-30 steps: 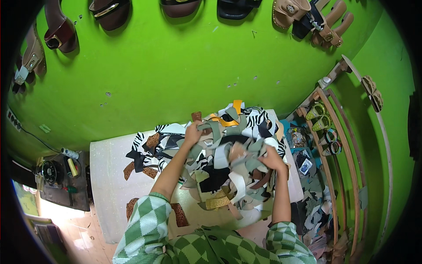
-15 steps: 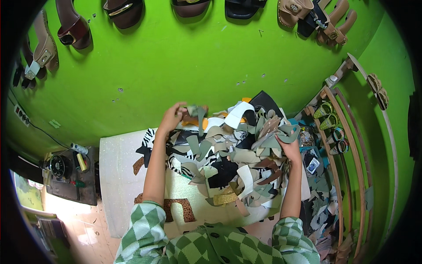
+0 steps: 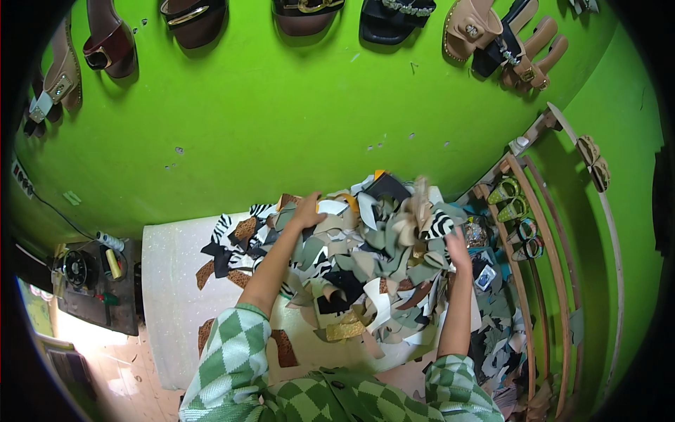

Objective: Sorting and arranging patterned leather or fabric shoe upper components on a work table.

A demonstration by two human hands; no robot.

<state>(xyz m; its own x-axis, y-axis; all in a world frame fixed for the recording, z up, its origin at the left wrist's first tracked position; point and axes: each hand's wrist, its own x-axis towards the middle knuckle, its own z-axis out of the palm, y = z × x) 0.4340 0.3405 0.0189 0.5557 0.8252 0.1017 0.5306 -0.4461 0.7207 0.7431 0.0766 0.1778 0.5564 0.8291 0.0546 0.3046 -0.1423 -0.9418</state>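
Observation:
A heap of leather-like offcuts (image 3: pixel 380 260) in grey-green, white, black, tan and zebra stripes covers much of the pale table. My left hand (image 3: pixel 306 214) reaches onto the back left of the heap, thumb and fingers apart, touching scraps. At the heap's right side is my right hand (image 3: pixel 458 249), smeared by motion, so its grip is unclear. Beside its fingers lies a zebra-striped scrap (image 3: pixel 441 225). A blurred tan scrap (image 3: pixel 420 200) stands up just left of that hand. Toward the front of the heap lies a gold glittery piece (image 3: pixel 345 328).
The pale table (image 3: pixel 172 302) stands against a green wall hung with sandals (image 3: pixel 306 17). Right of it are a wooden rack (image 3: pixel 545 281) holding more sandals and a lower mass of scraps (image 3: pixel 499 320). A dark side table (image 3: pixel 105 302) carries spools at left.
My left hand has come down onto the heap from above its back left, where it held a grey-green scrap. The right hand has turned, and the grey-green bundle at it has shifted. The view moved slightly.

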